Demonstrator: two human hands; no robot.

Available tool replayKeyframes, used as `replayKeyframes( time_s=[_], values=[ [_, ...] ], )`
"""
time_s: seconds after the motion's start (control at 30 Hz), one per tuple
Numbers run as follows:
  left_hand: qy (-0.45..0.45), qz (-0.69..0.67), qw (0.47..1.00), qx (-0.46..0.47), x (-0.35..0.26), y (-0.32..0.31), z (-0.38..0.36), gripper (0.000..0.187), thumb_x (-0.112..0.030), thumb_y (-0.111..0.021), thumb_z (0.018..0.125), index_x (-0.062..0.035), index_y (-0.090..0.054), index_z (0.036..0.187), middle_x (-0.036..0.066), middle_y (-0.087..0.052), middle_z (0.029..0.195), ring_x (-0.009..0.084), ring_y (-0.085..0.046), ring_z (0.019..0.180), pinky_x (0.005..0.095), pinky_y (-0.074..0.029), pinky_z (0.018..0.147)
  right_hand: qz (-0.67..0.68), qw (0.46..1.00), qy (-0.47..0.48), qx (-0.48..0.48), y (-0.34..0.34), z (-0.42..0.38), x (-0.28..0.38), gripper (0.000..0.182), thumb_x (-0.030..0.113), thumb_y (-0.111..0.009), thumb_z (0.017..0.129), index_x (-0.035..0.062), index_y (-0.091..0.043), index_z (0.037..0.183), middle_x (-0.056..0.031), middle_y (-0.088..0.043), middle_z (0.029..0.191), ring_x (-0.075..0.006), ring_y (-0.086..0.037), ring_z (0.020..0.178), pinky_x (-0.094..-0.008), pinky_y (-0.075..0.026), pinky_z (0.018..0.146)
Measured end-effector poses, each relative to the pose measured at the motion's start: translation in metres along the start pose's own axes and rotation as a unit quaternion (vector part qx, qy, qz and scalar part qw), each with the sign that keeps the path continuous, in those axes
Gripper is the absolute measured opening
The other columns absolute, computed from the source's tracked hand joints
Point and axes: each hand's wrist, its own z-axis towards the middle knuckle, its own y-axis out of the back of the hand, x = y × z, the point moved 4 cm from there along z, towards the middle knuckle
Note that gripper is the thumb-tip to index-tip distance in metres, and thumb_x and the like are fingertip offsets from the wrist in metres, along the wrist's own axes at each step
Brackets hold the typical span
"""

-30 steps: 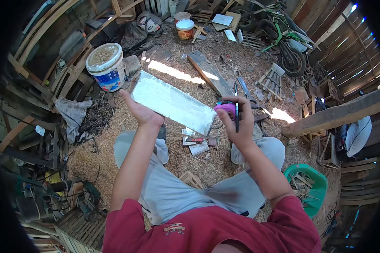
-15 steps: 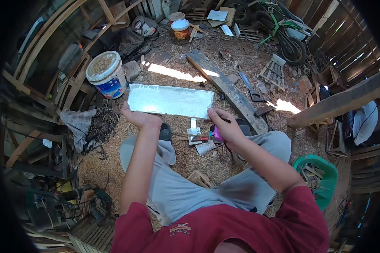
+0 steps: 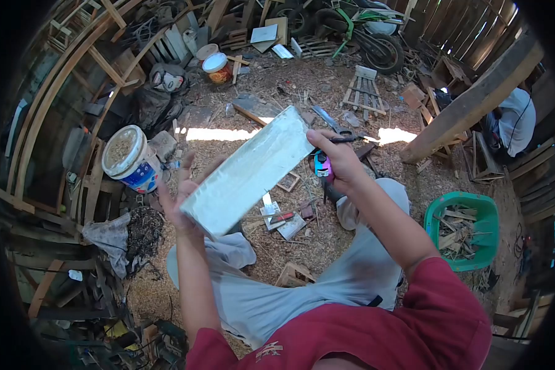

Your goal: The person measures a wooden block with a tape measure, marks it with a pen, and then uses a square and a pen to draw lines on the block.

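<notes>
A long, pale, shiny rectangular slab (image 3: 250, 172) is held up at a slant in front of me, its right end higher in the view. My right hand (image 3: 339, 159) grips its upper right corner, thumb on the face. A thin black stick-like item (image 3: 343, 140) pokes out from that hand, and a pink, blue and black object (image 3: 322, 166) sits against its palm side; I cannot make out its kind. My left hand (image 3: 185, 206) is under the slab's lower left end, fingers spread, the slab resting against it and hiding some fingers.
Wood shavings cover the floor. A handsaw (image 3: 325, 116) lies beyond my right hand. Small offcuts (image 3: 290, 227) lie between my legs. A white bucket (image 3: 124, 151) stands left, a green basin (image 3: 492, 237) of scraps right, near a slanting wooden post (image 3: 468, 102). Motorcycles (image 3: 379, 49) stand behind.
The slab has turned from nearly level to a steep slant, its left end lowered towards me. My left fingers have spread, and the view has swung to the right.
</notes>
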Motion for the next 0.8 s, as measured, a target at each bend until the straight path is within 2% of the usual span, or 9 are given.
replayKeyframes(
  time_s=[0.1,0.17,0.23,0.27,0.5,0.53,0.63,0.67,0.8],
  values=[
    [0.176,0.190,0.958,0.124,0.020,0.042,-0.002,0.093,-0.075,-0.047,0.096,-0.0043,-0.035,0.155,0.030,-0.068,0.126,0.0299,-0.073,0.108,0.0399,-0.060,0.091,-0.078,0.995,-0.037,0.042,0.006,-0.003,0.005,0.039,0.032,-0.083,0.090,-0.0005,-0.073,0.108,-0.0028,-0.070,0.095,-0.0096,-0.063,0.080,-0.0275,-0.050,0.072],
    [0.236,0.215,0.939,0.127,0.038,0.031,-0.009,0.074,-0.053,-0.061,0.100,-0.0015,-0.042,0.150,0.016,-0.075,0.107,0.0152,-0.073,0.082,0.0255,-0.057,0.067,-0.157,0.985,-0.002,0.071,0.004,-0.003,0.001,0.035,0.032,-0.083,0.089,0.0003,-0.075,0.101,-0.0020,-0.069,0.089,-0.0099,-0.062,0.080,-0.0266,-0.049,0.072],
    [0.290,0.395,0.869,0.061,0.042,0.004,-0.021,0.056,-0.032,-0.066,0.100,-0.0002,-0.053,0.144,0.009,-0.070,0.120,0.0132,-0.069,0.101,0.0271,-0.055,0.085,-0.239,0.963,0.032,0.122,0.004,0.002,-0.008,0.033,0.032,-0.082,0.091,0.0009,-0.074,0.098,-0.0011,-0.068,0.085,-0.0092,-0.063,0.079,-0.0260,-0.050,0.072],
    [0.252,0.344,0.898,0.109,0.060,0.008,-0.017,0.047,-0.021,-0.065,0.103,-0.0016,-0.051,0.144,0.007,-0.072,0.110,0.0099,-0.069,0.090,0.0260,-0.056,0.073,-0.264,0.955,0.005,0.132,-0.001,-0.004,-0.007,0.033,0.032,-0.081,0.092,-0.0002,-0.076,0.098,-0.0016,-0.072,0.091,-0.0089,-0.062,0.089,-0.0269,-0.048,0.081],
    [0.087,0.377,0.922,0.010,0.091,0.031,0.002,0.045,-0.015,-0.055,0.108,-0.0023,-0.041,0.149,0.012,-0.067,0.123,0.0142,-0.066,0.106,0.0312,-0.055,0.088,-0.089,0.994,-0.059,0.013,0.011,0.014,-0.034,0.038,0.038,-0.069,0.102,0.0018,-0.072,0.112,-0.0050,-0.075,0.098,-0.0097,-0.066,0.085,-0.0264,-0.052,0.077],
    [0.091,0.347,0.932,-0.054,0.078,0.005,-0.003,0.041,-0.007,-0.049,0.108,-0.0030,-0.040,0.148,0.011,-0.065,0.127,0.0145,-0.061,0.116,0.0311,-0.048,0.101,-0.069,0.994,-0.079,-0.013,0.011,0.015,-0.033,0.032,0.032,-0.064,0.104,0.0029,-0.070,0.116,-0.0056,-0.075,0.097,-0.0114,-0.067,0.081,-0.0257,-0.053,0.076],
    [-0.085,0.460,0.878,-0.102,0.074,0.013,0.004,0.030,-0.005,-0.049,0.107,-0.0043,-0.050,0.137,0.008,-0.065,0.120,0.0146,-0.059,0.114,0.0302,-0.046,0.101,0.051,0.988,-0.141,-0.027,0.013,0.019,-0.042,0.030,0.025,-0.062,0.101,0.0032,-0.067,0.121,-0.0058,-0.073,0.102,-0.0128,-0.066,0.082,-0.0262,-0.054,0.077],
    [-0.073,0.479,0.870,-0.090,0.075,0.019,0.006,0.026,-0.004,-0.048,0.106,-0.0042,-0.052,0.132,0.007,-0.064,0.117,0.0143,-0.058,0.112,0.0298,-0.045,0.099,0.089,0.986,-0.141,-0.014,0.012,0.017,-0.046,0.034,0.012,-0.065,0.094,0.0029,-0.062,0.126,-0.0074,-0.069,0.108,-0.0139,-0.065,0.090,-0.0283,-0.055,0.079],
    [-0.079,0.482,0.869,-0.082,0.078,0.020,0.005,0.016,-0.007,-0.047,0.106,-0.0034,-0.060,0.115,0.005,-0.064,0.105,0.0127,-0.057,0.098,0.0284,-0.046,0.090,-0.147,0.988,0.036,0.042,-0.018,0.000,-0.038,0.049,-0.002,-0.070,0.087,-0.0005,-0.052,0.133,-0.0095,-0.062,0.121,-0.0154,-0.062,0.107,-0.0318,-0.054,0.090]
  ],
)
